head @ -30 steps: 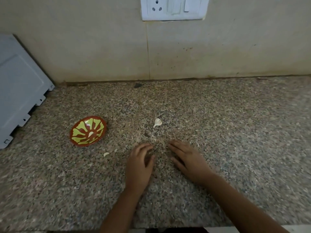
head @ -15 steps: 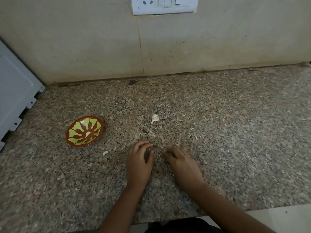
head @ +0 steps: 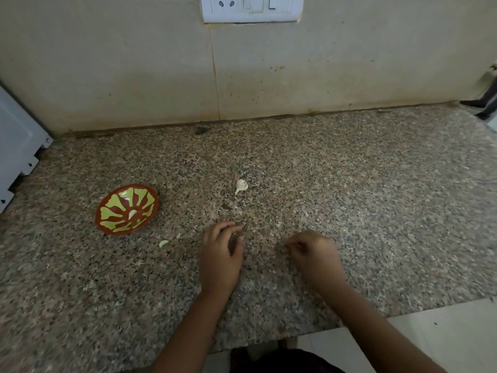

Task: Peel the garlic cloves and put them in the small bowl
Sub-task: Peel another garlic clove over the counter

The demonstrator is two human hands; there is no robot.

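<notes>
A small red bowl (head: pixel 126 210) with a yellow-green flower pattern stands on the granite counter (head: pixel 349 184) at the left, with one peeled garlic clove (head: pixel 132 213) inside. An unpeeled clove (head: pixel 241 185) lies alone at mid-counter, beyond both hands. A small pale scrap (head: pixel 163 243) lies in front of the bowl. My left hand (head: pixel 220 254) rests on the counter with loosely curved fingers and holds nothing. My right hand (head: pixel 312 251) is beside it, its fingers curled in towards the thumb; it is blurred, and no object shows between the fingers.
A white appliance panel (head: pixel 16 146) stands at the far left against the wall. A white switch plate (head: pixel 251 8) is on the wall above. The counter's front edge (head: pixel 390 313) runs under my right forearm. A dark object (head: pixel 486 100) sits at the far right.
My right hand has gone from lying flat with fingers spread to fingers curled in. My left hand has stayed where it was. The camera view has shifted a little.
</notes>
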